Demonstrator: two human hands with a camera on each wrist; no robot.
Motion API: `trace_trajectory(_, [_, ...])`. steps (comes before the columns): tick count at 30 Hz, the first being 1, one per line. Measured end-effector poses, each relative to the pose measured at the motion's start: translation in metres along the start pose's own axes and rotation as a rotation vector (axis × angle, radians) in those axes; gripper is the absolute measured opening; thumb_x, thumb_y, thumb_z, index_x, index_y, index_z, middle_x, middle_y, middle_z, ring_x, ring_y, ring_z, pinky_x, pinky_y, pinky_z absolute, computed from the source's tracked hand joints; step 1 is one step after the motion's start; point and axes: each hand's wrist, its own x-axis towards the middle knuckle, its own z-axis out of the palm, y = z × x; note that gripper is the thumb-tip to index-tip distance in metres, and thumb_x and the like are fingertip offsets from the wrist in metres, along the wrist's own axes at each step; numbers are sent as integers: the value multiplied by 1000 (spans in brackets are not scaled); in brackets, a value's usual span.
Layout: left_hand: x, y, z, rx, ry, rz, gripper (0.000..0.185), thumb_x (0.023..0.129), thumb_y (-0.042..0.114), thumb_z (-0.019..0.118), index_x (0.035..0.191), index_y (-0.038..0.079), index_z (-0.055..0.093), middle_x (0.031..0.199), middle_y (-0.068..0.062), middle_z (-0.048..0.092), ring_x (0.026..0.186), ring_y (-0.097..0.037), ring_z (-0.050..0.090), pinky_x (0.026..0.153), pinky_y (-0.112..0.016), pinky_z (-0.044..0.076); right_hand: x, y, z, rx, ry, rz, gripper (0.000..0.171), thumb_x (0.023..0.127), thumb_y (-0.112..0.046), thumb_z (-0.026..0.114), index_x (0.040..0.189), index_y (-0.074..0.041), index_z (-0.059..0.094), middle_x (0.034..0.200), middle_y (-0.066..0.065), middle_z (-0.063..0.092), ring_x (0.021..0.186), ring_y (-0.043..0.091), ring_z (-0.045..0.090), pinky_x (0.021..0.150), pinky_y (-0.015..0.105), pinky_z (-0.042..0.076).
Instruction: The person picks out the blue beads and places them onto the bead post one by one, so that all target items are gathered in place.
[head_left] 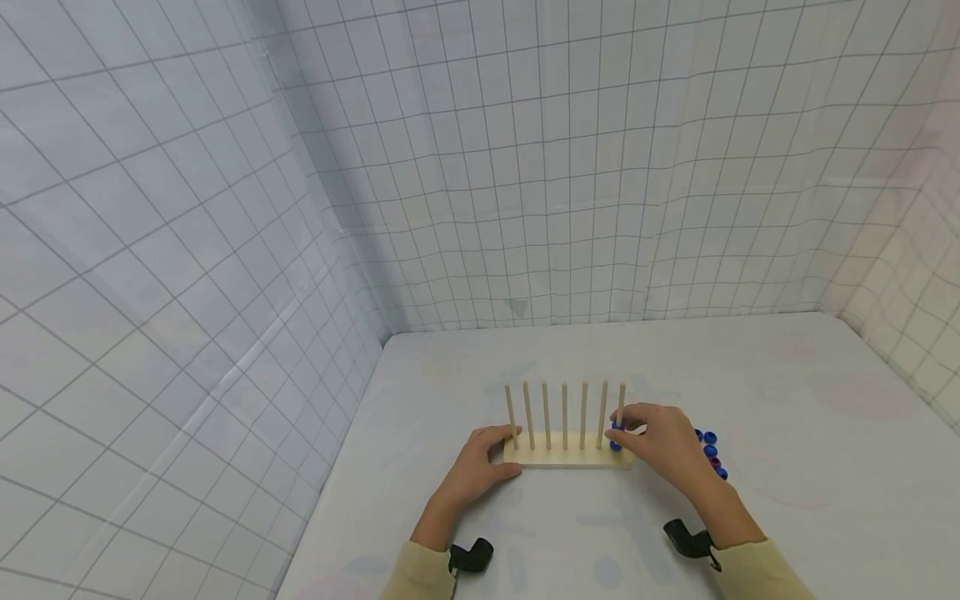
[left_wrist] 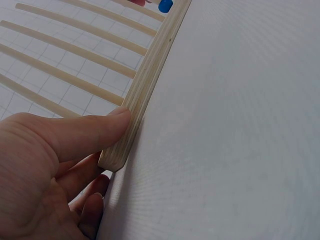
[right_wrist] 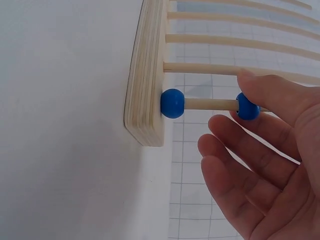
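Standing on a white bench [head_left: 787, 392] walled by gridded white sheeting [head_left: 187, 250]: peg rack [head_left: 567, 454]. Left hand [head_left: 477, 467] gripped its left end, thumb on the edge. Right hand [head_left: 663, 442] pinched a blue bead [right_wrist: 248, 106] on the rightmost peg, above another bead [right_wrist: 172, 103] at the base. Loose beads [head_left: 711, 452] lay just right.

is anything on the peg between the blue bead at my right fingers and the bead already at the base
Nothing visible does: the wooden peg is bare between the upper blue bead at the right hand and the lower blue bead against the wooden base.
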Motion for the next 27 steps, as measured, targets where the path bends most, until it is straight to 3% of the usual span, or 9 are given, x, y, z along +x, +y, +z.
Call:
trace_trajectory(21, [-1,1,1,6,2,-31,55,84,22,81,137,17,63,138,-3,57,133,-28,42,110,-53,34,-4,8,6,28,-55,60,19,84,-35,82,98,-22,78,105,1,74,89,26,70,66,37,56])
trace_trajectory(27, [-1,2,1,8,4,-41,56,84,21,82,137,18,63,138,-3,57,133,-27,42,110,-52,34,-4,10,8,45,-69,87,21,84,-37,82,98,-22,78,109,2,73,95,28,70,71,42,57])
